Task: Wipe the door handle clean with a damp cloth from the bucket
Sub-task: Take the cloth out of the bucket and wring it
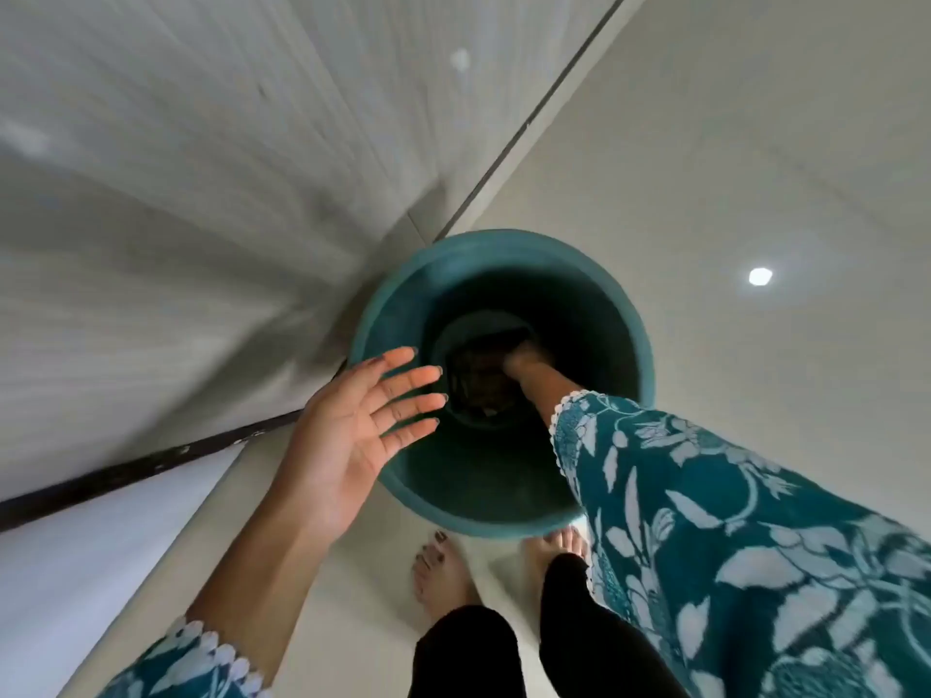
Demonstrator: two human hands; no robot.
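Right grip: deep inside the bucket, down at the dark cloth; fingers lost in shadow, so whether closed on the cloth or merely touching it cannot be told.
Left grip: open, fingers straight and spread, hovering over the rim to the left of the right grip, holding nothing.
Cloth: bunched on the bucket's bottom, just left of the right grip; water level too dark to judge.
Door handle: out of view.
Step in hand: probably fetching the cloth; wiping not yet begun.
Risk, drips: a soaked cloth lifted unwrung would likely trail water onto the floor around the bare feet just below both grips, making slippery footing.
Risk, bucket: possible tipping or sliding if the right forearm drags on the rim coming out, with the left grip not bracing it.
Risk, hold: a weak pinch made blind in the shadow could catch only a corner and drop the cloth back.
Risk, handle: too wet a cloth would likely leave streaks and run-off rather than a clean wipe.
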